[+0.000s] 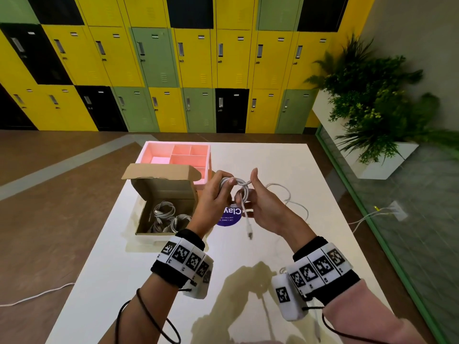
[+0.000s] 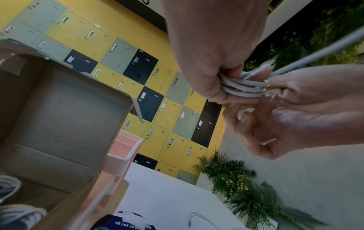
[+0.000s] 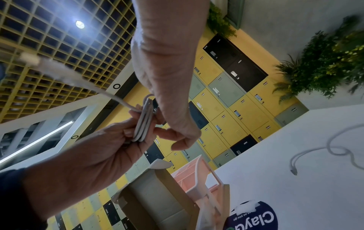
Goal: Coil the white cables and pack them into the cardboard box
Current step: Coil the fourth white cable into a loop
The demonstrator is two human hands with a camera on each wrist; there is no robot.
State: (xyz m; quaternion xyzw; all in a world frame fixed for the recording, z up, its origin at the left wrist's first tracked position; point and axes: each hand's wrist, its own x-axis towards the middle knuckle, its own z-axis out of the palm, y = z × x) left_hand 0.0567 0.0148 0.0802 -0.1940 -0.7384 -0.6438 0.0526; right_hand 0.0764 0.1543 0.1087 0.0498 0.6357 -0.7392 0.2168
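Holding a round white cable coil (image 1: pixel 233 186) above the shiny table (image 1: pixel 285 165), my left hand (image 1: pixel 213 194) and right hand (image 1: pixel 263 202) both grip it. Beside them, the brown cardboard box (image 1: pixel 164 192) holds more coils (image 1: pixel 165 217); a pink tray (image 1: pixel 173 155) sits behind.

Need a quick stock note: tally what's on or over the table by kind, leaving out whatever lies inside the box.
Cardboard box: 1
Pink divided tray: 1
White cables: 2 (held cable, loose cable)
Blue round sticker: 1
Total: 5
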